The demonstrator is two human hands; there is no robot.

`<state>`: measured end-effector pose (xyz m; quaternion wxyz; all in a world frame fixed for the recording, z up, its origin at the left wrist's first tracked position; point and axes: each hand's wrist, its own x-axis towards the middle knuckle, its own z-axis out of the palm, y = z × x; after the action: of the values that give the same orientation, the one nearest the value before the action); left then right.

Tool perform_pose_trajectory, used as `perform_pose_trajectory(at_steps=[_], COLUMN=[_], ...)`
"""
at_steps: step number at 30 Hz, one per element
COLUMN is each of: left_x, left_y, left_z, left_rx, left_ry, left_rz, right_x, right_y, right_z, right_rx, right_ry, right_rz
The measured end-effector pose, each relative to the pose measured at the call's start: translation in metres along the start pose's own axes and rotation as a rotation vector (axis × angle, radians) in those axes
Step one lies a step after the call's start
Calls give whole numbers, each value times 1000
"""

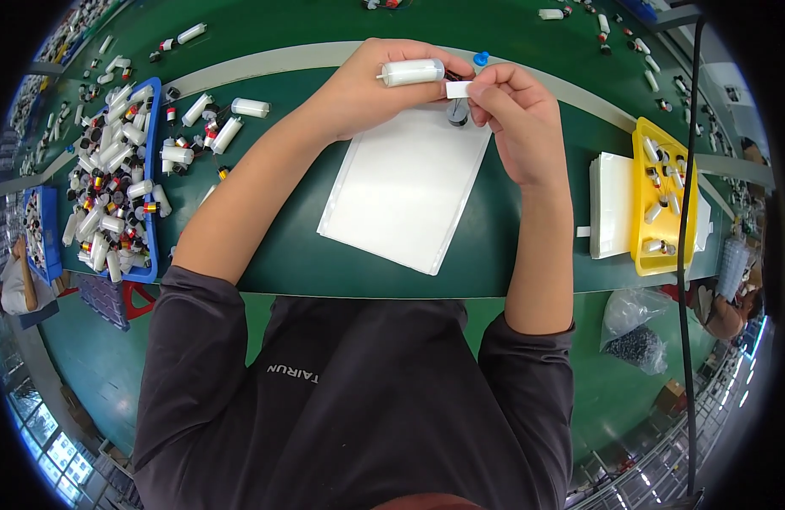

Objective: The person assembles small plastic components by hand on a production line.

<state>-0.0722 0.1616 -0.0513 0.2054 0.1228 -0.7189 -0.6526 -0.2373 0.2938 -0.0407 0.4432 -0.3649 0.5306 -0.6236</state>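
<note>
In my left hand (358, 85) lies a white cylinder with a clear shell (412, 72) and a thin nozzle at its left end. My right hand (524, 119) pinches a small white rectangular label (458, 89) between thumb and forefinger, just right of the cylinder. The cylinder's right end is partly hidden by fingers and the label. Beneath both hands a white sheet (401, 187) lies slantwise on the green table. A dark round cap-like piece (457, 114) shows below the label, and a small blue piece (481, 59) sits beyond the right fingers.
At left, a blue tray (155, 170) is heaped with similar cylinders, with several loose ones (227, 136) beside it. A yellow tray (639, 195) at right holds a few, next to a stack of white sheets (609, 208). A black cable (688, 263) hangs at right. People sit at both edges.
</note>
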Motion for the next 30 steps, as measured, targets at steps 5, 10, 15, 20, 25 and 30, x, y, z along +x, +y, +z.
perform_pose_trajectory(at_steps=[5, 10, 15, 20, 25, 30], left_x=[1, 0, -2, -7, 14, 0], left_y=[3, 8, 6, 30, 31, -15], left_z=[-3, -2, -4, -5, -137, -341], left_rx=[30, -49, -165, -169, 433, 1107], left_ry=[-24, 12, -15, -21, 372, 477], left_rz=[5, -49, 87, 76, -37, -383], right_x=[2, 3, 7, -1, -8, -20], right_y=[4, 3, 14, 3, -2, -18], right_z=[4, 12, -11, 3, -16, 4], right_rx=[-92, -80, -22, 256, -554, -1185], right_ry=[70, 89, 41, -76, 196, -35], right_rz=[-24, -77, -30, 159, -20, 42])
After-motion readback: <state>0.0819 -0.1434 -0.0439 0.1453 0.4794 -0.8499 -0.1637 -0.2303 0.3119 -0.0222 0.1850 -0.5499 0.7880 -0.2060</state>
